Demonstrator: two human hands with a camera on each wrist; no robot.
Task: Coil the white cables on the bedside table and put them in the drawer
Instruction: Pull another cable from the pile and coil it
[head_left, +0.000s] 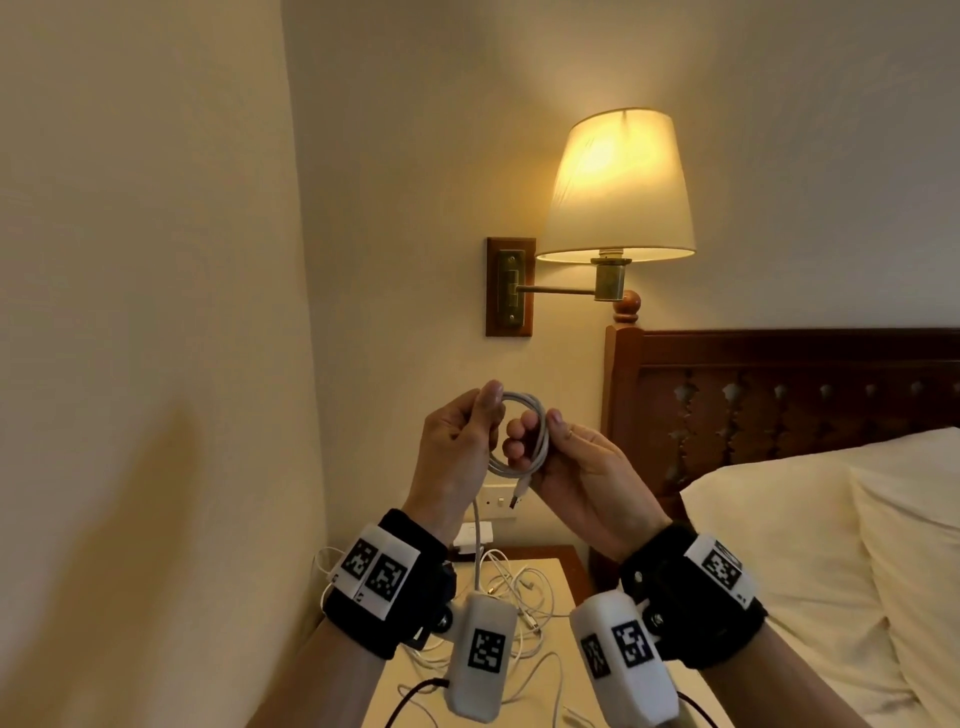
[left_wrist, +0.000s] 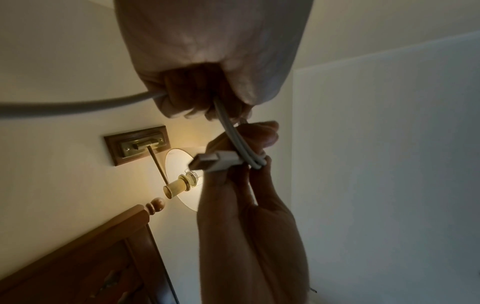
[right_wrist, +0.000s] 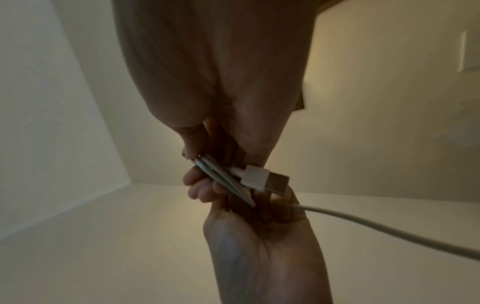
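The right hand (head_left: 571, 467) pinches the round coil of white plastic cable (head_left: 519, 436) held above the pale bedside table (head_left: 563, 649). The left hand (head_left: 457, 447) grips the coil's top and the uncoiled tail (head_left: 475, 535), which hangs straight down from it toward the table.

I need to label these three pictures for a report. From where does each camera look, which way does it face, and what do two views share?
Head: from above, forward at left hand, right hand coiling thin white cable; both wrists show.
Left wrist: upward along left hand toward right hand.
Right wrist: upward along right hand toward left hand.
Shared: flat white USB plug.
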